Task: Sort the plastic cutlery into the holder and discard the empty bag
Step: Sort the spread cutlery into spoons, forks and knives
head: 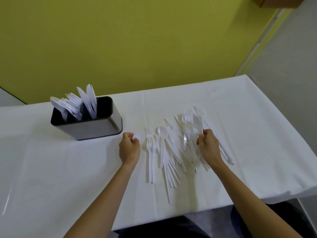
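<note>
A pile of white plastic cutlery (pixel 173 148) lies spread on the white tablecloth, with forks, spoons and knives mixed. A steel holder (pixel 96 126) with a black inside stands at the left, with spoons, forks and knives upright in its compartments. My left hand (pixel 129 148) grips a white spoon (pixel 137 136), whose bowl sticks out above the fingers, between the holder and the pile. My right hand (pixel 208 145) pinches a white spoon (pixel 198 124) in the right part of the pile. No bag is in view.
The table (pixel 68 169) is covered in a white cloth, with its near edge at the bottom and its right edge sloping down at the right. A yellow-green wall rises behind it. A cardboard box corner (pixel 281 2) shows at the top right.
</note>
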A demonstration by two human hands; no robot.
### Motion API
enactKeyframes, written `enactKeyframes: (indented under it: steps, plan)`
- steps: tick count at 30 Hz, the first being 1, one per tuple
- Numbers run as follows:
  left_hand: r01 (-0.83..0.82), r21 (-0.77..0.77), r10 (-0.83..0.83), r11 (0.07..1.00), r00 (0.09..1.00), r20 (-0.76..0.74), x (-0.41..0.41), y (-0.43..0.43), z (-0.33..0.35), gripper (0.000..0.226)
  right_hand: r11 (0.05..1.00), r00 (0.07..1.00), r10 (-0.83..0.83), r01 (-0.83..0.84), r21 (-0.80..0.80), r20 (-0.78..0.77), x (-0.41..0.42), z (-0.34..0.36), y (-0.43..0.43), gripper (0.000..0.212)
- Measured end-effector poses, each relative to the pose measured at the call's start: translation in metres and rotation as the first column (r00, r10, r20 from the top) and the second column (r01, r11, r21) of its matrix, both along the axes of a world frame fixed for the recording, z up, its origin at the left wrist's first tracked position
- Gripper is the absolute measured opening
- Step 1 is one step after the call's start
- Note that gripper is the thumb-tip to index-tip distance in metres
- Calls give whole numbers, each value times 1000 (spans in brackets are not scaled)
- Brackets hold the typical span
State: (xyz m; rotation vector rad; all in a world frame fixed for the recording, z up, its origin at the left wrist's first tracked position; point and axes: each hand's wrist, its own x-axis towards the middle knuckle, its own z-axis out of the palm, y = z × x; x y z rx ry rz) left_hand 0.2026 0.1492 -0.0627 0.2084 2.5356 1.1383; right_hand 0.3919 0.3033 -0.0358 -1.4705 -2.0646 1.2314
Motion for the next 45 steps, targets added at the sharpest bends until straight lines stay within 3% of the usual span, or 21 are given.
enactKeyframes:
  steps: [4,9,16,20,24,27,30,34,39,45]
  plan:
    - [7,154,-10,988,1000,18,7,1,11,14,997,1000,-15,14,-70,-6,-1,0,0,18]
    - [109,285,-132,952,989,64,14,13,24,14,923,980,-69,-7,-384,-184,-7,9,-3,15]
    - [198,290,-241,936,963,121,20,30,22,8,998,986,61,-61,-10,155,-8,0,0,19]
    - [255,142,-274,957,951,142,16,41,15,16,973,911,145,-202,110,387,-17,-2,-2,27]
    - [313,-18,-308,950,942,137,10,58,20,34,953,882,162,-256,161,443,-21,-2,-4,21]
    - [327,-32,-320,944,938,135,8,65,24,35,970,918,154,-211,121,364,-17,0,-3,21]
    - [294,166,-323,941,928,188,13,69,30,19,987,975,128,-144,76,182,-7,3,-2,28]
    - [291,336,-390,896,878,280,22,64,42,8,989,996,56,-64,-133,-62,3,13,0,29]
    - [284,450,-461,847,813,355,28,56,58,8,940,984,95,-139,-312,-151,3,14,1,37]
    - [276,490,-484,827,793,370,27,50,61,13,865,941,208,-305,-398,-268,-7,19,-14,28]
